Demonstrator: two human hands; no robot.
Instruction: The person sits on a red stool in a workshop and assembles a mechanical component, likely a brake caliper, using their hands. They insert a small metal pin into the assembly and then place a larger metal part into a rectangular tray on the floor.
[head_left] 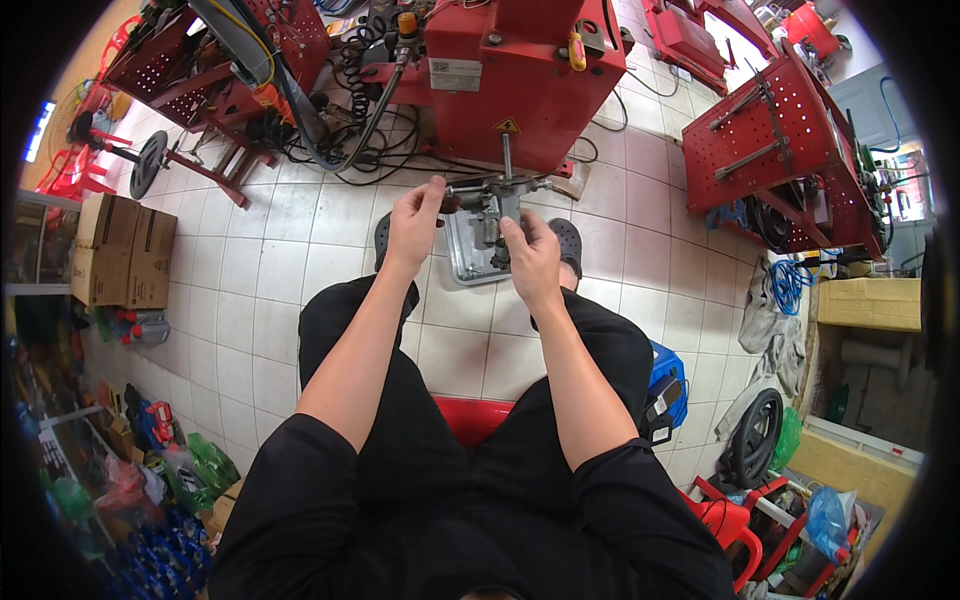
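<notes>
Both hands (410, 228) (535, 258) hold a metal assembly (509, 205) above a tray (480, 280) on white tiles (455, 345), near red machinery (500, 95).

Assembly (511, 206) — over the tray (463, 258) (cartons (106, 245) left).

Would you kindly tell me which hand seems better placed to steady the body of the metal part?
Probably the right hand: its thumb appears to lie against the body of the metal part, while the left hand is out by its left end.
</notes>
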